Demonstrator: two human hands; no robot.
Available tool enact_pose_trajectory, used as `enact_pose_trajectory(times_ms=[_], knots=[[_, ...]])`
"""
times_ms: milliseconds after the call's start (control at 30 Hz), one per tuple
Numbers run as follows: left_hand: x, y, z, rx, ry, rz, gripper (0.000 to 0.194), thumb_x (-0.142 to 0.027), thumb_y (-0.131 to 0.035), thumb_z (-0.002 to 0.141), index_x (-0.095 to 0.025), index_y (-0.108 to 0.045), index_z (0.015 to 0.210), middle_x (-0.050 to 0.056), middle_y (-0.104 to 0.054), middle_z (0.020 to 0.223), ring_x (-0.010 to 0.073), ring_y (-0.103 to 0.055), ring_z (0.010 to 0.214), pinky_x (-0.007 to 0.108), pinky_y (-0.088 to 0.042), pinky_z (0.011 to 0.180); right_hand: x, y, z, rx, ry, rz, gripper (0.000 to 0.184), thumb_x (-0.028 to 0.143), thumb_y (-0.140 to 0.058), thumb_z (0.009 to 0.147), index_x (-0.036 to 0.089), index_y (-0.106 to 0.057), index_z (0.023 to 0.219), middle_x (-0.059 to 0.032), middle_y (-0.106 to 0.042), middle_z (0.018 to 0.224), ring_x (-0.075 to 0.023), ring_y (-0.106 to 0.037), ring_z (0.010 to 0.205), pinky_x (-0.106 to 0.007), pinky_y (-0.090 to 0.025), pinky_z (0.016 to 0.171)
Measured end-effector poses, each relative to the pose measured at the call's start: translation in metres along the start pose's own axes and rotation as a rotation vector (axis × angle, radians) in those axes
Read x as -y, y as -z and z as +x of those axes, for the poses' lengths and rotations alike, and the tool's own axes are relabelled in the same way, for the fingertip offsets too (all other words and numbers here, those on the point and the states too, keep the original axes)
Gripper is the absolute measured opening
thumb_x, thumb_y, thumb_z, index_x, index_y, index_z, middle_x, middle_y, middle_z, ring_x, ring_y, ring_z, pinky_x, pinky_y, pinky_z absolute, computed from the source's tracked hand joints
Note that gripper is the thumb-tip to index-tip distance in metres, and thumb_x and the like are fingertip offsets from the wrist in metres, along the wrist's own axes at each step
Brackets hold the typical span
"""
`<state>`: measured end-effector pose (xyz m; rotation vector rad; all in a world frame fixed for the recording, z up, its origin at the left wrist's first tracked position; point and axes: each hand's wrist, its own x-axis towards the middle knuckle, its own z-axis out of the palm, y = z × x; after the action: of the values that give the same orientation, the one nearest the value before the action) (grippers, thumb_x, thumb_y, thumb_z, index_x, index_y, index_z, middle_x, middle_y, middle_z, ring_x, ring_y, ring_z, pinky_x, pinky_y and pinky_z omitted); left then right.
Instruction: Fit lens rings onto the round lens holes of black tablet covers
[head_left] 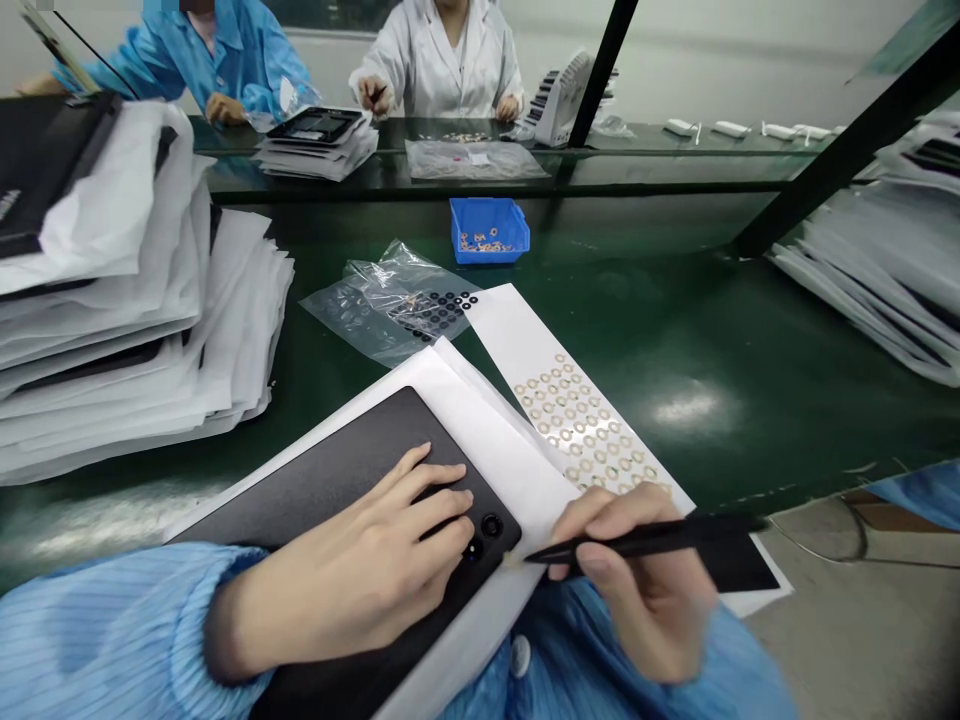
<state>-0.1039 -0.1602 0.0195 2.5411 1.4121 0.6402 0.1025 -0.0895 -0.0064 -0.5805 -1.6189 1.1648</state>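
A black tablet (315, 490) lies back side up on white paper sheets (480, 420), its round camera lenses (492, 526) near the right corner. My left hand (367, 560) rests on the tablet with fingers outstretched, fingertips close to the lenses. In my right hand (637, 560) are black tweezers (600, 545), pinched between thumb and fingers. Their tip points left, just off the tablet's corner, by a small, blurred beige piece (511, 562). Behind my right hand runs a white sheet (525, 335) bearing rows of beige rings (581, 420).
A clear plastic bag (375, 290) with black rings lies ahead, near a blue bin (490, 230) of small ring parts. Tall stacks of wrapped tablets stand left (135, 340) and right (885, 270). Two co-workers (450, 50) sit across the bench beyond a dark frame post (675, 130).
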Motion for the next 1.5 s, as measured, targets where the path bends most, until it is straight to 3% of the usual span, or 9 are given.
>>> enact_pose_trajectory(times_ms=[200, 400, 567, 700, 833, 1100, 1300, 1400, 1500], knots=[[0.002, -0.001, 0.000, 0.019, 0.001, -0.032, 0.019, -0.009, -0.045, 0.091, -0.015, -0.062, 0.099, 0.006, -0.067, 0.099, 0.0250, -0.054, 0.116, 0.049, -0.035, 0.109, 0.017, 0.031, 0.128, 0.132, 0.181, -0.401, 0.015, 0.034, -0.060, 0.088, 0.022, -0.053, 0.081, 0.0000, -0.058, 0.064, -0.0152, -0.059, 0.051, -0.030, -0.048, 0.050], [0.000, -0.006, 0.002, -0.062, -0.001, 0.060, 0.006, -0.014, -0.054, 0.088, -0.019, -0.058, 0.088, 0.000, -0.067, 0.095, 0.0173, -0.059, 0.107, 0.039, -0.036, 0.110, -0.037, -0.021, 0.276, 0.113, 0.143, -0.537, 0.010, 0.017, -0.055, 0.088, 0.019, -0.048, 0.081, 0.0014, -0.057, 0.065, -0.0146, -0.060, 0.060, -0.030, -0.050, 0.065], [0.007, -0.010, 0.006, -0.014, -0.033, 0.178, 0.009, -0.024, -0.052, 0.094, -0.020, -0.057, 0.088, -0.001, -0.067, 0.094, 0.0172, -0.060, 0.103, 0.038, -0.038, 0.108, -0.072, -0.047, 0.329, 0.154, 0.125, -0.573, 0.010, 0.021, -0.053, 0.092, 0.012, -0.057, 0.091, -0.0001, -0.060, 0.073, -0.0124, -0.060, 0.063, -0.030, -0.052, 0.064], [0.006, -0.005, 0.005, 0.112, 0.000, 0.151, 0.008, -0.022, -0.052, 0.094, -0.019, -0.060, 0.093, 0.003, -0.067, 0.100, 0.0202, -0.057, 0.108, 0.040, -0.034, 0.110, -0.085, -0.037, 0.335, 0.230, 0.076, -0.621, 0.022, 0.032, -0.054, 0.093, 0.013, -0.059, 0.103, -0.0029, -0.063, 0.091, -0.0128, -0.062, 0.072, -0.030, -0.053, 0.066], [0.003, -0.001, 0.003, 0.109, 0.039, 0.080, 0.008, -0.019, -0.052, 0.093, -0.019, -0.059, 0.094, 0.004, -0.067, 0.099, 0.0208, -0.055, 0.112, 0.040, -0.030, 0.112, -0.083, -0.031, 0.323, 0.354, 0.086, -0.657, 0.015, 0.023, -0.048, 0.095, 0.013, -0.058, 0.095, -0.0018, -0.063, 0.081, -0.0129, -0.060, 0.068, -0.030, -0.050, 0.067], [0.009, 0.002, 0.007, -0.026, -0.004, -0.103, 0.012, -0.012, -0.050, 0.087, -0.019, -0.059, 0.090, 0.005, -0.066, 0.094, 0.0196, -0.056, 0.104, 0.031, -0.037, 0.103, -0.079, -0.056, 0.234, 0.871, 0.223, -0.646, 0.009, 0.007, -0.062, 0.070, 0.016, -0.061, 0.068, 0.0000, -0.063, 0.069, -0.0132, -0.057, 0.065, -0.023, -0.043, 0.066], [0.073, 0.037, 0.011, -0.283, 0.691, -0.320, 0.024, -0.036, -0.055, 0.081, -0.017, -0.058, 0.065, 0.004, -0.061, 0.071, 0.0185, -0.057, 0.072, 0.027, -0.046, 0.070, -0.094, -0.065, 0.220, 0.893, 0.232, -0.682, 0.007, 0.012, -0.066, 0.068, 0.013, -0.064, 0.074, -0.0002, -0.059, 0.066, -0.0110, -0.048, 0.057, -0.022, -0.038, 0.057], [0.114, 0.044, 0.007, -0.216, 0.905, -0.457, 0.052, -0.059, -0.054, 0.076, -0.016, -0.054, 0.048, 0.003, -0.054, 0.046, 0.0141, -0.050, 0.043, 0.023, -0.038, 0.043, -0.096, -0.063, 0.223, 0.902, 0.215, -0.674, 0.003, 0.009, -0.063, 0.068, 0.012, -0.064, 0.068, 0.0000, -0.059, 0.063, -0.0101, -0.047, 0.055, -0.021, -0.037, 0.056], [0.129, 0.040, 0.006, -0.118, 1.036, -0.665, 0.065, -0.073, -0.059, 0.065, -0.011, -0.059, 0.045, 0.007, -0.055, 0.040, 0.0131, -0.047, 0.033, 0.022, -0.033, 0.036, -0.095, -0.065, 0.224, 0.891, 0.201, -0.653, 0.010, 0.008, -0.058, 0.072, 0.013, -0.064, 0.064, 0.0001, -0.060, 0.060, -0.0099, -0.048, 0.054, -0.021, -0.036, 0.056]])
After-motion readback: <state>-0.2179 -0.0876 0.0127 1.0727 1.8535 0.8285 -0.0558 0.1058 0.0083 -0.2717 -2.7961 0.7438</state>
